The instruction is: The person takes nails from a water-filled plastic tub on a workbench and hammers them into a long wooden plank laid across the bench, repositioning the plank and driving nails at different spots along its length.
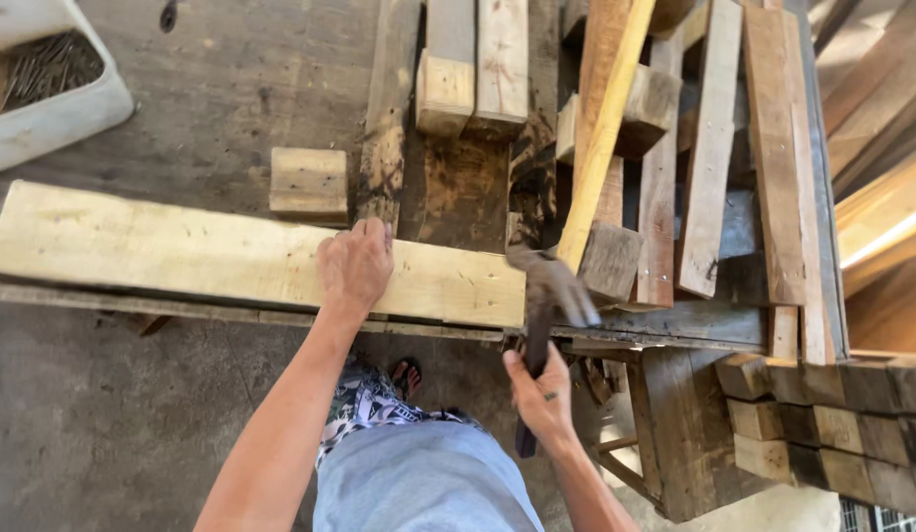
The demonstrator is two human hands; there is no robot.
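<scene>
My left hand [355,264] rests palm down on the far edge of a long pale plank [182,254] that lies crosswise in front of me. My right hand [541,394] grips the dark handle of a claw hammer [546,286]. The hammer's metal head is blurred and sits just past the plank's right end, beside a small wood block [610,261]. A yellowish strip of wood [606,128] slants up and away from the hammer head.
A loose square block [308,181] lies behind the plank. A white tub of nails [46,81] stands at the far left. Planks and pallet pieces [734,148] are piled at the right, with stacked dark blocks [822,414] lower right. Concrete floor [103,424] lies below.
</scene>
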